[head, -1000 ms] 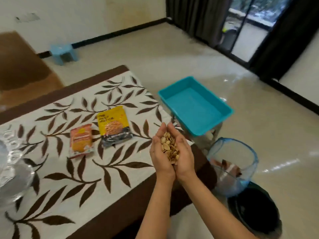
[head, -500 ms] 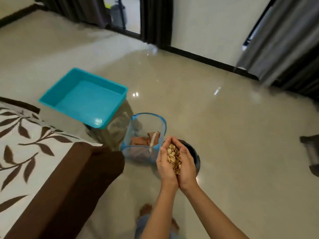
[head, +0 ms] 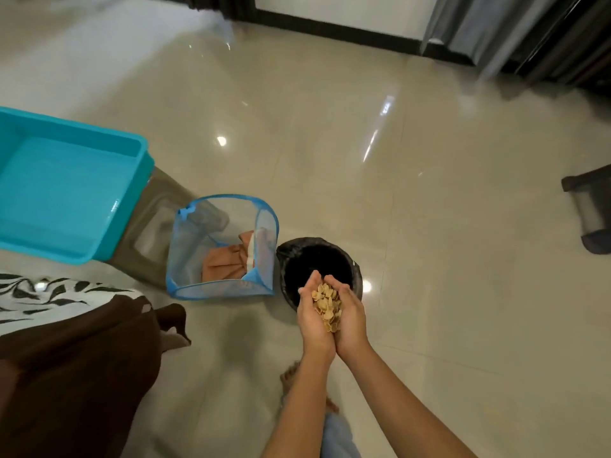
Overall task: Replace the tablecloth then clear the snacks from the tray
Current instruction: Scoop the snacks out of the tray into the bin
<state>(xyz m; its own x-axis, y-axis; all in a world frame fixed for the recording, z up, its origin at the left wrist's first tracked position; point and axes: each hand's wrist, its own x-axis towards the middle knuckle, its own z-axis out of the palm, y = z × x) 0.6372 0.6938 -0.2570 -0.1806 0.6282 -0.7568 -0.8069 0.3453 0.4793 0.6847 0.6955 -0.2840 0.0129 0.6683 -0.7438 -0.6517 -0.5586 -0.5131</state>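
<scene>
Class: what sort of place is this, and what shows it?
Probably a room in a home: a leaf-print tablecloth on a table, curtains by the wall, and a mesh hamper beside a lined bin.

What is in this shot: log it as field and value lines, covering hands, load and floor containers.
left hand: cupped, palm up
right hand: cupped, pressed against the left
shells: pale heap across both palms
bin: black-lined, on floor, fingertips over its near rim
mesh basket: blue, beside bin, orange cloth inside
teal tray: on a stool
</scene>
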